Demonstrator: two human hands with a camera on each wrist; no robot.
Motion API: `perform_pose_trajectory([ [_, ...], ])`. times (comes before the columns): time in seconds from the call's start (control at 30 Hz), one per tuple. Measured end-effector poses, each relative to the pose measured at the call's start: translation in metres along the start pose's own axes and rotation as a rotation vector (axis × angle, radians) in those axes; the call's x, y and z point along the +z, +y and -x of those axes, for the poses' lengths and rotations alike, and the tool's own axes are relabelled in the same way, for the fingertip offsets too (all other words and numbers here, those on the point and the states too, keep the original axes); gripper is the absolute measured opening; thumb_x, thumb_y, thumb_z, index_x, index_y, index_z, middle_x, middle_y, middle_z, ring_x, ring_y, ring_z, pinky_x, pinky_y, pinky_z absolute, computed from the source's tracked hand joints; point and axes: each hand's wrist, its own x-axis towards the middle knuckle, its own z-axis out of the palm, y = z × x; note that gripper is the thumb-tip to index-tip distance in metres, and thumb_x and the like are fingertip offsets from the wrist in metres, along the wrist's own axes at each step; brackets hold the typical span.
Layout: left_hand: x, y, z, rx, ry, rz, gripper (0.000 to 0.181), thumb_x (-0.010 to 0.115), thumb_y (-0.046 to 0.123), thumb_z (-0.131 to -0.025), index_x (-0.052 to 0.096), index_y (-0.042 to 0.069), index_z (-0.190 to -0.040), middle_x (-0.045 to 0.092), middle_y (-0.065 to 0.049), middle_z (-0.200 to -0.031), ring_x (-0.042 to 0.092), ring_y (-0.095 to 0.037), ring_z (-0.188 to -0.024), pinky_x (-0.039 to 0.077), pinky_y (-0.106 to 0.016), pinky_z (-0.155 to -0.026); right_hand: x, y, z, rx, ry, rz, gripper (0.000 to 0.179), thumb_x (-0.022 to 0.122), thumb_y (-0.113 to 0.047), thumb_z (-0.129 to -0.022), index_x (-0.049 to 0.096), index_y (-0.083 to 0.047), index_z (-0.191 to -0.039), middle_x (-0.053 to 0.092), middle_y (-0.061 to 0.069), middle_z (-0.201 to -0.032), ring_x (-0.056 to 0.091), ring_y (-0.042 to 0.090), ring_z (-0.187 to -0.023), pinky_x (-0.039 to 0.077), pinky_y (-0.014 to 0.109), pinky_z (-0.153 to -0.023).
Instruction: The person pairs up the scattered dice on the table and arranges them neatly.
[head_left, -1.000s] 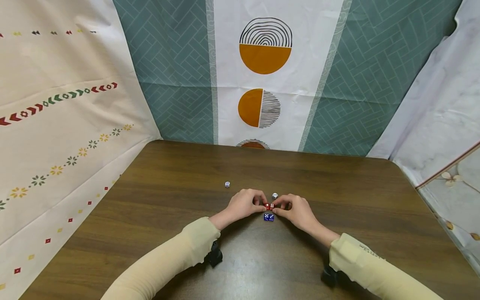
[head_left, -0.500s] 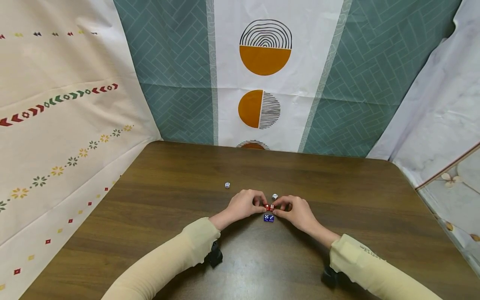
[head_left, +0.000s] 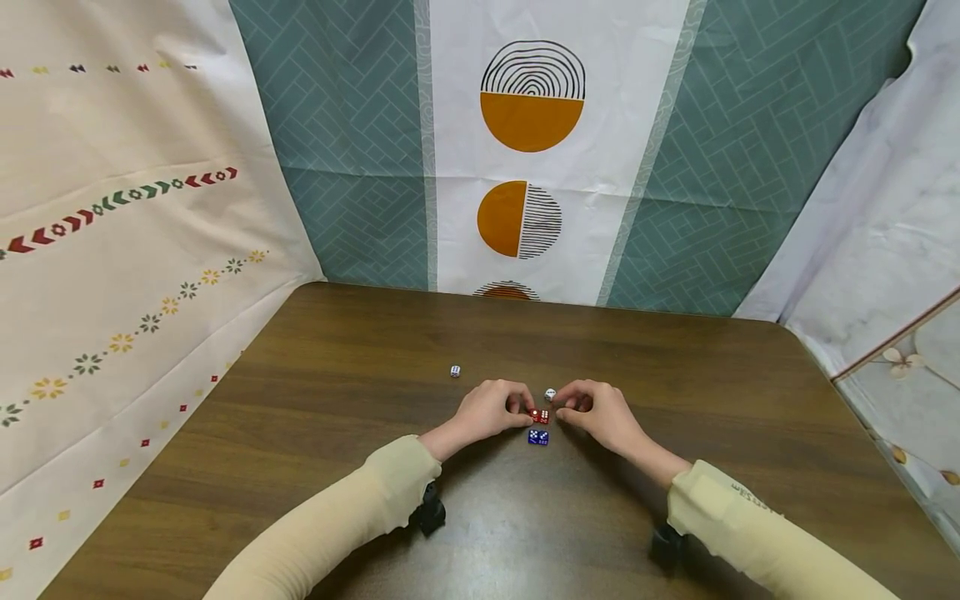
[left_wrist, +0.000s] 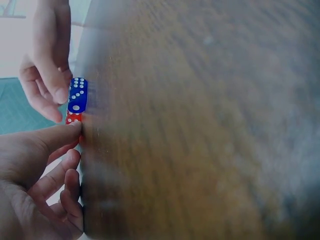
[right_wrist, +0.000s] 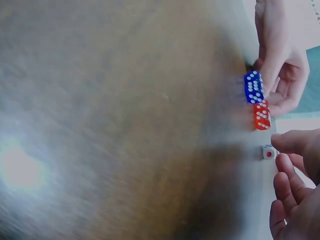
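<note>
Two red dice [head_left: 540, 416] sit side by side on the table. In front of them is a pair of blue dice [head_left: 538, 437]. My left hand [head_left: 487, 410] pinches the left red die between thumb and index finger; its thumb covers part of the red in the left wrist view. Just right of the red pair, my right hand [head_left: 600, 412] has thumb and index finger curved and apart, with nothing visibly gripped. Its index fingertip is close to a white die [head_left: 551, 394]; whether they touch I cannot tell. The right wrist view shows that white die [right_wrist: 269, 152] by the thumb tip.
Another white die [head_left: 455, 372] lies farther back on the left. The brown wooden table [head_left: 360, 333] reaches patterned cloth hangings [head_left: 360, 225] behind and at both sides. Both forearms wear pale sleeves with dark wrist cameras beneath.
My right hand has let go of the red dice and shifted slightly right and back, its index finger now near the white die. My left hand and the dice stay where they were.
</note>
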Motion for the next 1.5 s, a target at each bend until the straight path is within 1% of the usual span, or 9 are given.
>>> perform_pose_trajectory([
  [0.13, 0.0, 0.0, 0.0, 0.001, -0.001, 0.005, 0.01, 0.079, 0.024, -0.085, 0.071, 0.021, -0.09, 0.054, 0.009, -0.065, 0.043, -0.003, -0.055, 0.03, -0.02, -0.05, -0.004, 0.0, -0.006, -0.014, 0.024, 0.019, 0.017, 0.075, -0.011, -0.085, 0.075, -0.013, -0.102, 0.065, 0.001, -0.084, 0.054, 0.012, -0.071, 0.044, 0.023, -0.061],
  [0.23, 0.0, 0.0, 0.0, 0.0, -0.004, 0.005, 0.01, 0.079, 0.024, -0.085, 0.071, 0.02, -0.091, 0.054, 0.009, -0.065, 0.043, -0.002, -0.055, 0.031, -0.02, -0.05, -0.005, 0.001, -0.012, -0.028, 0.02, 0.031, 0.021, 0.072, -0.01, -0.088, 0.075, -0.014, -0.108, 0.067, 0.002, -0.09, 0.056, 0.014, -0.077, 0.046, 0.026, -0.067],
  [0.37, -0.001, 0.0, 0.0, 0.0, -0.009, 0.002, 0.01, 0.078, 0.024, -0.085, 0.071, 0.02, -0.091, 0.054, 0.009, -0.065, 0.043, -0.002, -0.054, 0.03, -0.02, -0.05, -0.003, 0.005, -0.019, -0.048, -0.021, 0.05, 0.025, 0.068, -0.008, -0.091, 0.073, -0.015, -0.115, 0.068, 0.004, -0.098, 0.058, 0.015, -0.084, 0.048, 0.029, -0.074],
  [0.5, -0.001, 0.001, 0.0, 0.001, -0.011, 0.001, 0.01, 0.078, 0.024, -0.085, 0.071, 0.021, -0.092, 0.055, 0.008, -0.065, 0.043, -0.003, -0.054, 0.03, -0.02, -0.05, 0.0, 0.008, -0.023, -0.062, -0.06, 0.067, 0.027, 0.067, -0.006, -0.092, 0.071, -0.014, -0.118, 0.068, 0.006, -0.1, 0.058, 0.015, -0.085, 0.048, 0.029, -0.076],
  [0.67, -0.001, 0.0, -0.001, 0.008, -0.006, 0.003, 0.01, 0.079, 0.024, -0.085, 0.072, 0.021, -0.092, 0.055, 0.009, -0.065, 0.043, -0.003, -0.054, 0.031, -0.02, -0.05, 0.002, 0.011, -0.025, -0.069, -0.053, 0.067, 0.025, 0.068, -0.005, -0.091, 0.072, -0.012, -0.114, 0.068, 0.006, -0.098, 0.059, 0.015, -0.083, 0.048, 0.028, -0.074],
  [0.9, 0.0, -0.001, -0.002, 0.01, -0.017, -0.002, 0.011, 0.078, 0.024, -0.085, 0.071, 0.02, -0.092, 0.055, 0.01, -0.065, 0.043, -0.002, -0.054, 0.032, -0.02, -0.05, 0.005, 0.012, -0.027, -0.035, -0.052, 0.086, 0.019, 0.069, -0.008, -0.091, 0.074, -0.014, -0.108, 0.066, 0.004, -0.094, 0.056, 0.014, -0.081, 0.046, 0.027, -0.073],
  [1.13, -0.001, -0.001, -0.002, 0.006, -0.022, -0.003, 0.01, 0.078, 0.024, -0.085, 0.071, 0.02, -0.092, 0.055, 0.01, -0.065, 0.044, -0.003, -0.054, 0.032, -0.02, -0.05, 0.009, 0.009, -0.027, -0.03, -0.044, 0.079, 0.014, 0.072, -0.011, -0.089, 0.074, -0.013, -0.103, 0.065, 0.003, -0.088, 0.055, 0.013, -0.076, 0.045, 0.026, -0.07],
  [1.3, -0.001, -0.002, -0.002, 0.01, -0.025, 0.0, 0.01, 0.078, 0.025, -0.086, 0.071, 0.02, -0.092, 0.055, 0.009, -0.065, 0.043, -0.003, -0.054, 0.032, -0.02, -0.05, 0.011, 0.009, -0.029, -0.024, -0.045, 0.072, 0.013, 0.074, -0.012, -0.088, 0.073, -0.012, -0.101, 0.065, 0.003, -0.086, 0.054, 0.012, -0.075, 0.044, 0.024, -0.067],
  [1.5, -0.001, -0.001, -0.003, 0.006, -0.028, -0.006, 0.011, 0.078, 0.026, -0.086, 0.071, 0.021, -0.093, 0.055, 0.009, -0.065, 0.043, -0.003, -0.053, 0.032, -0.02, -0.05, 0.011, 0.01, -0.027, -0.039, -0.038, 0.056, 0.013, 0.074, -0.014, -0.088, 0.074, -0.013, -0.1, 0.065, 0.003, -0.085, 0.055, 0.012, -0.075, 0.044, 0.025, -0.068],
])
